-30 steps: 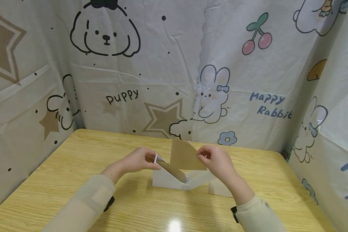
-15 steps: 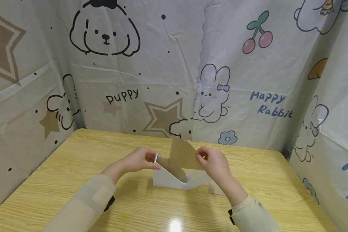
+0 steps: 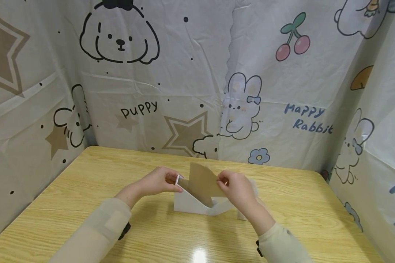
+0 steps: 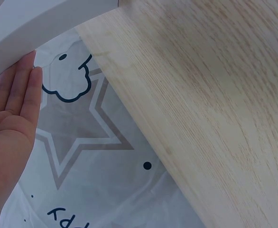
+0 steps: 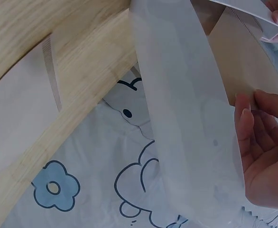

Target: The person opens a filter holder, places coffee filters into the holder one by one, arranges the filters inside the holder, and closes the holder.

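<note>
Brown paper [image 3: 202, 180], pinched in the right hand's grip [image 3: 238, 190] while the left hand [image 3: 158, 180] holds the white box [image 3: 189, 202], seems partly tucked in and next probably needs a gentle push down.

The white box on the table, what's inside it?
Brown paper shows in the white box, poking up above its open top, where the right hand pinches it. The box's near side hides the bottom, so I can't tell how many pieces are in there.
</note>
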